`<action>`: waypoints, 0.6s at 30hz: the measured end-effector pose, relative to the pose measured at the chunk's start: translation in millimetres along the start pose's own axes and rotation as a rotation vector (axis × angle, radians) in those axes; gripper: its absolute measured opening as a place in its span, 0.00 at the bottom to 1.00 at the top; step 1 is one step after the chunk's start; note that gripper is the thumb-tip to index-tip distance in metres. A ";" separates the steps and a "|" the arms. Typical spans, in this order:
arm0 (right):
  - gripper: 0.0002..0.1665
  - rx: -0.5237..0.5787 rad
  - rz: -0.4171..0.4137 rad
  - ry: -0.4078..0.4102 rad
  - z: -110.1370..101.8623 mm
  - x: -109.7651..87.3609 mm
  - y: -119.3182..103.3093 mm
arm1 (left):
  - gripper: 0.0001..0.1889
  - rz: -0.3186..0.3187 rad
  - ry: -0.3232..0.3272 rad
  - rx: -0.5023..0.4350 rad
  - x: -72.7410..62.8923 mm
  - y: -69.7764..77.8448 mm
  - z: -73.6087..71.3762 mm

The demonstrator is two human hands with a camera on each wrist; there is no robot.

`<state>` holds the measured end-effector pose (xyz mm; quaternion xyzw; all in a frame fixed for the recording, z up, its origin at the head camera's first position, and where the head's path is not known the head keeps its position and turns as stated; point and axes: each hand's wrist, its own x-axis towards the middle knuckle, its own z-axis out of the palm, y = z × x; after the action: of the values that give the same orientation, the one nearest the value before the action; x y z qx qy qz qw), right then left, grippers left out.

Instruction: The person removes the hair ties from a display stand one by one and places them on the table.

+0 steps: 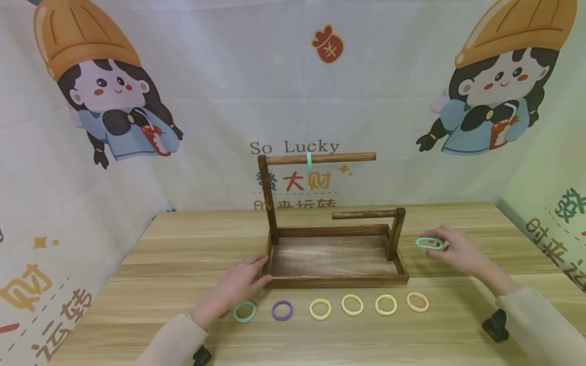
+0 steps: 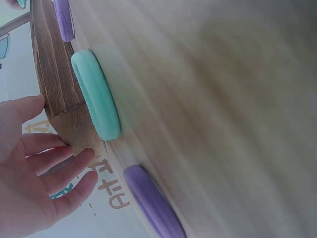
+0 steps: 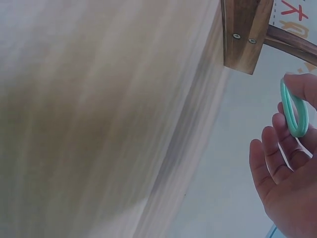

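My right hand (image 1: 462, 249) pinches a mint-green hair tie (image 1: 429, 244) between thumb and fingers, above the table to the right of a wooden rack (image 1: 338, 281). The right wrist view shows this tie squeezed into a narrow loop, the other fingers loosely bent. My left hand (image 1: 238, 284) rests against the rack's front left corner, fingers on its side and thumb at the front, as the left wrist view also shows. Another mint-green hair tie (image 1: 309, 162) hangs on the rack's upper bar (image 1: 343, 158). The lower bar (image 1: 361, 215) is bare.
Before the rack lies a row of hair ties: green (image 1: 244, 311), purple (image 1: 282, 310), several yellow ones (image 1: 352, 305) and a peach one (image 1: 417, 302). Another purple tie (image 2: 153, 201) shows in the left wrist view. A printed cloth (image 1: 220, 101) hangs behind the table (image 1: 320, 340).
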<state>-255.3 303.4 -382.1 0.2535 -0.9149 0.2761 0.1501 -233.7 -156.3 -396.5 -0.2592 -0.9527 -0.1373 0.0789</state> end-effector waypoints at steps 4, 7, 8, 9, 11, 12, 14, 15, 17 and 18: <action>0.18 0.005 -0.024 -0.010 0.2 -6.5 1.3 | 0.27 -0.004 -0.004 -0.001 0.1 0.2 -0.5; 0.17 0.024 -0.041 -0.019 0.1 -11.8 2.2 | 0.27 -0.004 -0.003 0.000 0.1 0.2 -0.7; 0.17 0.036 -0.045 -0.023 -0.1 -13.6 2.5 | 0.27 -0.004 -0.002 0.001 0.1 0.3 -0.8; 0.17 0.044 -0.055 -0.024 -0.1 -15.3 3.0 | 0.27 -0.004 -0.002 0.001 0.0 0.2 -0.9; 0.17 0.063 -0.077 -0.027 0.1 -18.6 4.1 | 0.27 -0.004 -0.001 0.001 -0.1 0.2 -1.0; 0.17 0.072 -0.087 -0.030 0.3 -20.2 4.7 | 0.27 -0.004 -0.001 0.002 -0.1 0.1 -1.0; 0.17 0.093 -0.096 -0.038 0.4 -23.7 5.6 | 0.27 -0.005 -0.003 0.004 0.0 0.0 -0.8; 0.17 0.099 -0.097 -0.043 0.6 -25.2 6.1 | 0.27 -0.005 -0.003 0.004 0.2 0.0 -0.7; 0.17 0.107 -0.084 -0.057 0.2 -29.0 6.0 | 0.27 -0.006 -0.005 0.003 0.4 -0.1 -0.4; 0.17 0.114 -0.084 -0.064 -0.1 -30.8 5.9 | 0.27 -0.005 -0.006 0.004 0.6 -0.2 -0.2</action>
<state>-233.1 319.4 -397.4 0.3084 -0.8905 0.3130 0.1177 -234.3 -156.3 -396.2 -0.2572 -0.9538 -0.1350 0.0763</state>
